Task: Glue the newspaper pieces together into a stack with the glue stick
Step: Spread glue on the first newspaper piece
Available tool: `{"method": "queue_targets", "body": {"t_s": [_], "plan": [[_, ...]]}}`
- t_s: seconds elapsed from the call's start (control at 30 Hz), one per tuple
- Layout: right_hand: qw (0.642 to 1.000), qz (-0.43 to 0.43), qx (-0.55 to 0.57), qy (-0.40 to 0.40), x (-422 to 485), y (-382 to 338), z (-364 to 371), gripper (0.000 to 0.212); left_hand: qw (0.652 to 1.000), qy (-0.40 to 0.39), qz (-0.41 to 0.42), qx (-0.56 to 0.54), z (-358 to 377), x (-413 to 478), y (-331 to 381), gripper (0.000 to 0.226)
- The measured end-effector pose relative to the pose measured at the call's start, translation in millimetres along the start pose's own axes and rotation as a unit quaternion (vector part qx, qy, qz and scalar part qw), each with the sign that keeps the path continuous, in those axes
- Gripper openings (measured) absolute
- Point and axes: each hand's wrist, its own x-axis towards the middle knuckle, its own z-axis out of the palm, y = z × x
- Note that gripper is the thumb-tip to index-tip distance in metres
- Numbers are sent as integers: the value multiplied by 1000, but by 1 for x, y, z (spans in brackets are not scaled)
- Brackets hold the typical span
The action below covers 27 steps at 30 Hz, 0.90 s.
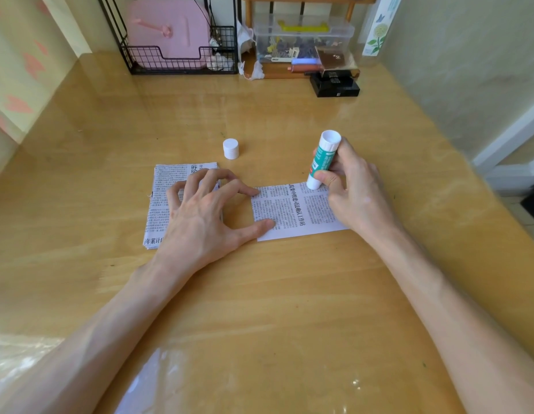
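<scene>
Head view: we glue one loose newspaper piece (289,213) at mid-worktop (259,294).
Toward the left edge one newspaper stack (158,201) waits for it; our left grip (200,216), fingers spread and clasping nothing, pins the piece by thumb and fingertip so it cannot slide. One cap (230,148) stands behind, out of the way. One glue stick (322,159) presses tip-down on the piece's far edge, our right grip (352,186) wrapped around it.

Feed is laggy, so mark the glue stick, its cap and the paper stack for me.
glue stick (322,158), head view, on its green label.
cap (230,148), head view, on its white side.
paper stack (159,201), head view, top sheet, left part.
</scene>
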Motion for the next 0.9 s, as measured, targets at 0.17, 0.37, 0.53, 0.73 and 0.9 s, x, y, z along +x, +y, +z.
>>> {"method": "queue_targets", "body": {"t_s": [0.17,0.37,0.53,0.73,0.9], "plan": [[1000,9,-8,2,0,3,-3,22,1000,-2,-2,-2,-1,-1,0,69],[1000,24,-19,8,1,7,-9,24,1000,-1,-3,-3,-1,0,1,69],[999,28,-25,15,1,9,-11,24,1000,-3,-4,1,0,0,0,70],[999,29,-42,11,1,9,-13,24,1000,-5,-4,3,-1,0,0,70],[998,41,-2,49,0,11,-13,24,1000,-2,-4,-2,-1,0,0,69]]}}
